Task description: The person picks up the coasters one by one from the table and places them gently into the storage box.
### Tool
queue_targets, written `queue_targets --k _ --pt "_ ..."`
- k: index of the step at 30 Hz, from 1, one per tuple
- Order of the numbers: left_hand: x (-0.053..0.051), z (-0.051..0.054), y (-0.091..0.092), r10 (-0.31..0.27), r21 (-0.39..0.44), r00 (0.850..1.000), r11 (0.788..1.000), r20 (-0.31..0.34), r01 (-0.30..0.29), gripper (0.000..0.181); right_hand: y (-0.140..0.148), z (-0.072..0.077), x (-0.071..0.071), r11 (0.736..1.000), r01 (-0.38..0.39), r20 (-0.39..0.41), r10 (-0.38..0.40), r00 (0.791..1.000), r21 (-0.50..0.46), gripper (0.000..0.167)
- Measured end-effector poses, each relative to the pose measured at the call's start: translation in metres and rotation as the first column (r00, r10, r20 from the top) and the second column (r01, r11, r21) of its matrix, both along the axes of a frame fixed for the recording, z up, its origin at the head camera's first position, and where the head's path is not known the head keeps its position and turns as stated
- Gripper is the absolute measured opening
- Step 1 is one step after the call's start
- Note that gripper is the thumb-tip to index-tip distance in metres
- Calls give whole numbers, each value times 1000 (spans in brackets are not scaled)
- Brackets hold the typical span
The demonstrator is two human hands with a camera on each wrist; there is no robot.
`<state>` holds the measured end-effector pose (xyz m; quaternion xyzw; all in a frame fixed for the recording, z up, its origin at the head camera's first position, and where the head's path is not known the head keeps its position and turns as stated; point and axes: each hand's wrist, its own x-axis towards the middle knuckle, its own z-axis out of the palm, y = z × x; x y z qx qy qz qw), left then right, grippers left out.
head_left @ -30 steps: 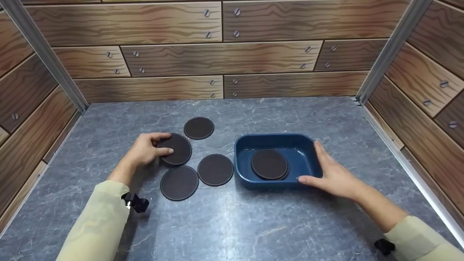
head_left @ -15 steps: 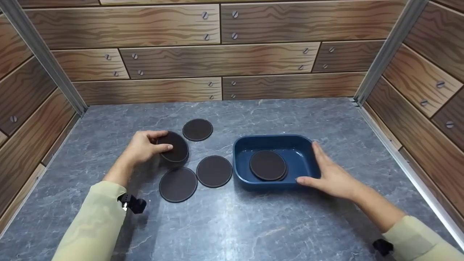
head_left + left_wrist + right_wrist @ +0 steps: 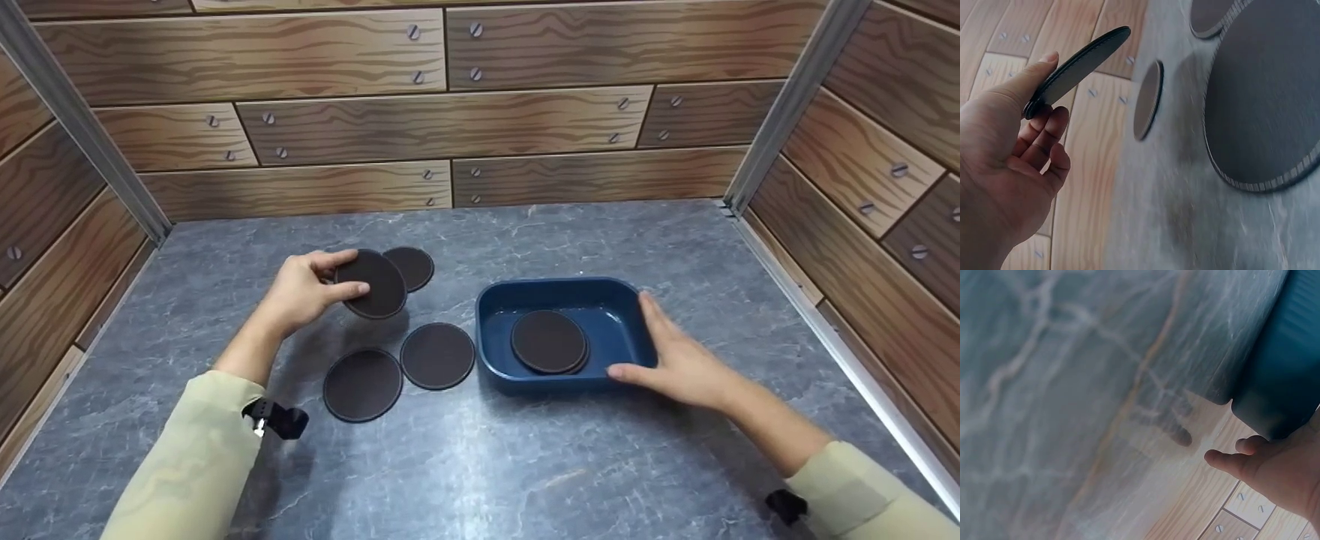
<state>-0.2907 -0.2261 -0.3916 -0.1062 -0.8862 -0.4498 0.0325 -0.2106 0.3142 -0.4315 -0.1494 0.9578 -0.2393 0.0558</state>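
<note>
In the head view, my left hand point(image 3: 301, 294) pinches a round dark coaster point(image 3: 379, 289) between thumb and fingers. This coaster is off the table and tilted, its edge showing in the left wrist view point(image 3: 1081, 64). Behind it, a partly covered coaster point(image 3: 417, 266) lies on the table. Two more coasters, a left one point(image 3: 363, 385) and a right one point(image 3: 438, 356), lie nearer me. My right hand point(image 3: 686, 364) rests against the right side of a blue rectangular dish point(image 3: 491, 360), fingers straight, thumb at its front rim. Stacked coasters point(image 3: 549, 341) lie inside the dish.
The grey marbled tabletop point(image 3: 465, 465) is bounded by wood-patterned walls point(image 3: 450, 127) at the back and both sides. Metal posts point(image 3: 772, 112) stand in the back corners. The dish sits just right of the nearest loose coaster.
My left hand has lifted its coaster off the table and moved it slightly back and right, so it now overlaps the rear coaster in view. My right hand stays at the dish.
</note>
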Motion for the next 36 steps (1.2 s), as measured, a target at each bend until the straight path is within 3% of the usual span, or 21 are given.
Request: queue_targets --k 9,16,19,26,36 --pt "2 14 31 -52 10 996 999 -75 52 61 -2 2 1 1000 -1 6 1 1000 1 128" --pt "3 26 66 -115 27 981 992 -157 121 58 -3 4 2 1000 0 6 0 1000 -9 128" --pt "3 28 81 -155 43 974 985 -165 164 58 -3 3 2 1000 0 6 0 1000 -10 128" --pt "4 26 116 -240 56 958 966 -159 251 59 -1 2 2 1000 0 2 0 1000 -4 128" --pt "2 14 153 -325 24 928 942 -181 334 59 0 0 1 1000 5 6 -5 1000 9 129"
